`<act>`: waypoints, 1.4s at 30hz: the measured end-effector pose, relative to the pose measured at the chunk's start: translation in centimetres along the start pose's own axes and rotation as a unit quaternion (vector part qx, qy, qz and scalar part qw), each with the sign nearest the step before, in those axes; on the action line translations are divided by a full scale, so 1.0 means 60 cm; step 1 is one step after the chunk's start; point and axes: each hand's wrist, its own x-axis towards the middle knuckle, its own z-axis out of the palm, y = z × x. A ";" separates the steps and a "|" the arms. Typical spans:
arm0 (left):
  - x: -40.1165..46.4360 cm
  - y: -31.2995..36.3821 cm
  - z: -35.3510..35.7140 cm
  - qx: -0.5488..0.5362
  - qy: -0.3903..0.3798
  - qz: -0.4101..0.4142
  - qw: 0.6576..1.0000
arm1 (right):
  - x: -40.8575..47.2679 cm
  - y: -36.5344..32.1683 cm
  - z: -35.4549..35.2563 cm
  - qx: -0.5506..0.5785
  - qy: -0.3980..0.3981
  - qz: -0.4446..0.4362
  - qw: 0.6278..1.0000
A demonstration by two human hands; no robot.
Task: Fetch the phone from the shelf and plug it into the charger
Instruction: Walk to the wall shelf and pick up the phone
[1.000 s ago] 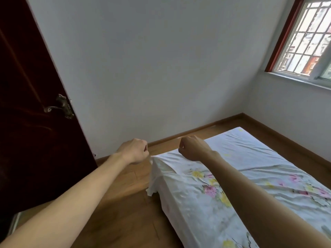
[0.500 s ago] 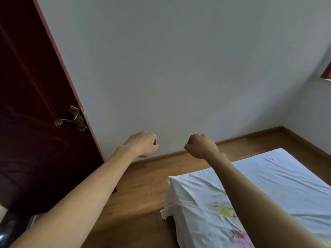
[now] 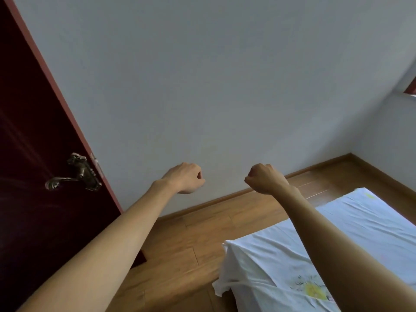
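Observation:
No phone, shelf or charger shows in the head view. My left hand (image 3: 185,178) is stretched out in front of me as a closed fist with nothing in it, in front of the plain white wall. My right hand (image 3: 263,178) is also a closed fist holding nothing, level with the left one and about a hand's width to its right. Both forearms reach in from the bottom of the view.
A dark red door (image 3: 33,154) with a brass lever handle (image 3: 74,174) stands at the left. A bed (image 3: 360,239) with a white flowered sheet fills the lower right. Wooden floor (image 3: 191,239) lies between door and bed. A window corner (image 3: 412,86) shows at the right edge.
The view has swung left and upward: the window has nearly left the frame, the door handle has moved toward the middle, and less of the bed shows. Both fists stay closed.

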 end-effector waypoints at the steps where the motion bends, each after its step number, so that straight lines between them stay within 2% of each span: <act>1: 0.019 -0.016 -0.011 -0.007 -0.002 0.006 1.000 | 0.019 -0.013 0.001 0.003 0.005 0.003 1.000; 4: 0.071 -0.052 -0.036 -0.019 0.019 0.014 1.000 | 0.071 -0.043 0.004 0.011 0.008 0.019 1.000; 8: 0.149 -0.073 -0.043 0.021 0.018 0.043 0.999 | 0.149 -0.057 0.009 0.029 0.014 0.034 0.999; 14: 0.312 -0.078 -0.056 0.043 0.031 0.077 0.996 | 0.282 -0.033 0.004 0.024 0.023 0.050 0.998; 24: 0.583 -0.001 -0.108 0.029 0.019 0.114 0.993 | 0.490 0.064 -0.059 0.074 0.047 0.115 0.990; 30: 0.724 0.038 -0.123 0.033 0.007 0.174 0.984 | 0.580 0.114 -0.086 0.030 0.067 0.190 0.979; 36: 0.879 0.062 -0.124 0.051 -0.013 0.238 0.970 | 0.676 0.153 -0.097 0.035 0.077 0.249 0.965; 42: 1.023 0.106 -0.144 0.048 -0.041 0.323 0.944 | 0.750 0.180 -0.125 0.053 0.141 0.327 0.933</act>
